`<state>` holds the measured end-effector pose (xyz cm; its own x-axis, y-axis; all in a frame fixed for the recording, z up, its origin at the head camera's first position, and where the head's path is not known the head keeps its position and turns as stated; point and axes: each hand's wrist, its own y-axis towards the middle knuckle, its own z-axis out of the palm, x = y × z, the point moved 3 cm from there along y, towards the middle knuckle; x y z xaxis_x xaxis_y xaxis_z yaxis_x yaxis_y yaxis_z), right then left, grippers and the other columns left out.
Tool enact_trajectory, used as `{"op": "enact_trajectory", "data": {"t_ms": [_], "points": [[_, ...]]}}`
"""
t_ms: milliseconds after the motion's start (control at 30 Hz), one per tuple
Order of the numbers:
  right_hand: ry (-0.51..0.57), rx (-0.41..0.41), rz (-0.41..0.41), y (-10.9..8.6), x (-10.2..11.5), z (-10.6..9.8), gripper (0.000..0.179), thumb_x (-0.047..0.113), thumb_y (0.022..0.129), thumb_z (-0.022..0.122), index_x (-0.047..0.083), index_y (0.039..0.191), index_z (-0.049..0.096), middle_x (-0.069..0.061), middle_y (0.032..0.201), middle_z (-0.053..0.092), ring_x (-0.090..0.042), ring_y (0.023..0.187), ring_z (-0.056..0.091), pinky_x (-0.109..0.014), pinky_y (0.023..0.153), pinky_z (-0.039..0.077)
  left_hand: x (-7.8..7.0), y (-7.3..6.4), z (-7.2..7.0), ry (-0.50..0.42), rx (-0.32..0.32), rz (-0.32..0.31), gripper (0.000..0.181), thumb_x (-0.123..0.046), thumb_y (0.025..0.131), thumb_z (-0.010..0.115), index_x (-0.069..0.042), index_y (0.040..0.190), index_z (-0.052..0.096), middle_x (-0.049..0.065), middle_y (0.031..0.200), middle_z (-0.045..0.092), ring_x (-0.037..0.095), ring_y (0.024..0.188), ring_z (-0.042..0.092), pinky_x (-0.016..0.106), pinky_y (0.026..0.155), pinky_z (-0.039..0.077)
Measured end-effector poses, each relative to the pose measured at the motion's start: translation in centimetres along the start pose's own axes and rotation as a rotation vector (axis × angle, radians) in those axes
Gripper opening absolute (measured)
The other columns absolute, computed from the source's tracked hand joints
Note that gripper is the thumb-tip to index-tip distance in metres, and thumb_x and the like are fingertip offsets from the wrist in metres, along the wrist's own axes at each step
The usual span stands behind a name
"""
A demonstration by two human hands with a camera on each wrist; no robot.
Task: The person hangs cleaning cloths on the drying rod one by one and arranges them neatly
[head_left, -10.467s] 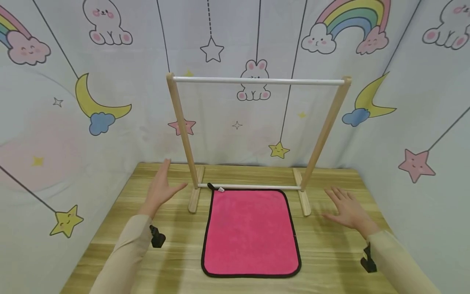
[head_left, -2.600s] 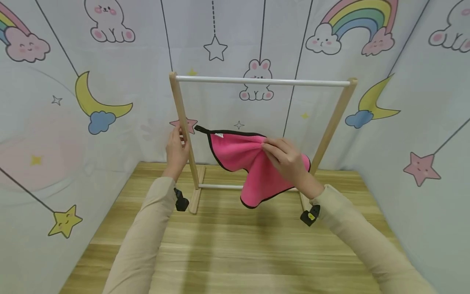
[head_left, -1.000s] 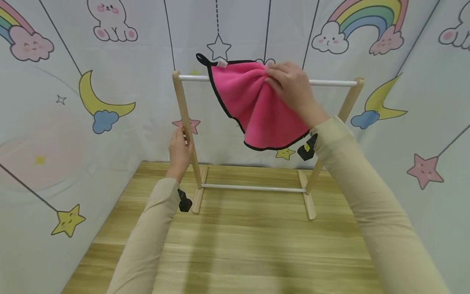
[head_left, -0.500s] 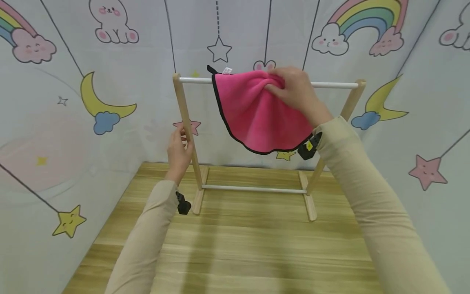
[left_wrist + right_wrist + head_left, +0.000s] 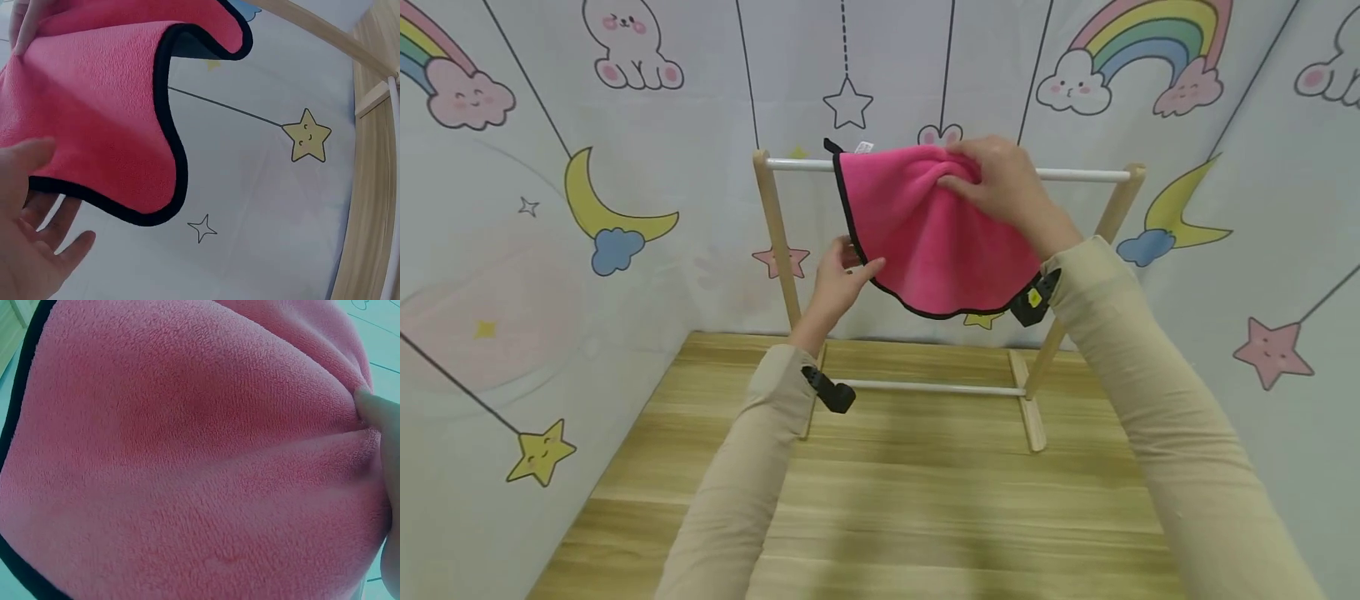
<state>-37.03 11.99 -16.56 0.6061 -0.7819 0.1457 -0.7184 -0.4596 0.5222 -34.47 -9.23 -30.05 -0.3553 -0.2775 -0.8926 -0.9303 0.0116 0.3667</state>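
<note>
A pink towel point(image 5: 917, 242) with a black border drapes over the white top bar point(image 5: 801, 165) of a wooden rack, its hanging loop and tag showing at the upper left. My right hand point(image 5: 1007, 187) pinches the towel in gathered folds at the bar. In the right wrist view the thumb point(image 5: 375, 409) presses into the pink pile. My left hand point(image 5: 838, 283) is at the towel's lower left edge. The left wrist view has its thumb point(image 5: 28, 156) in front of the cloth and its spread fingers point(image 5: 59, 231) behind and below the border.
The rack's wooden posts point(image 5: 1108, 221) stand on feet point(image 5: 1033, 423) on a wood-grain table point(image 5: 925, 517). A white lower bar point(image 5: 925, 387) joins them near the tabletop. Behind and at both sides hangs a white curtain point(image 5: 700, 125) printed with cartoons.
First flat on the table, the towel was lifted by the right hand and laid over the top bar. In the last half second the left hand has moved right, from the post to the towel's edge.
</note>
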Motion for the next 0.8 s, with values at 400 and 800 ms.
{"op": "enact_trajectory", "data": {"t_ms": [400,800], "points": [[0.005,-0.03,-0.006,-0.7,-0.8,-0.7,0.036,0.013,0.096,0.038,0.009,0.129,0.052,-0.017,0.107,0.047,-0.029,0.101,0.042,-0.039,0.084,0.039,-2.9,-0.1,-3.0,-0.091,-0.287,0.166,0.019,-0.012,0.085,0.063,0.004,0.094,0.061,-0.002,0.076,0.056,0.005,0.069,0.051,0.015,0.058,0.043],[-0.031,-0.145,-0.061,-1.9,-1.8,-1.9,0.029,0.005,0.089,0.051,0.002,0.117,0.06,-0.016,0.096,0.05,-0.029,0.093,0.042,-0.038,0.076,0.038,-4.5,0.2,-4.5,-0.098,-0.29,0.225,0.02,-0.01,0.084,0.064,0.006,0.096,0.062,0.0,0.08,0.058,0.007,0.071,0.05,0.016,0.062,0.042]]}}
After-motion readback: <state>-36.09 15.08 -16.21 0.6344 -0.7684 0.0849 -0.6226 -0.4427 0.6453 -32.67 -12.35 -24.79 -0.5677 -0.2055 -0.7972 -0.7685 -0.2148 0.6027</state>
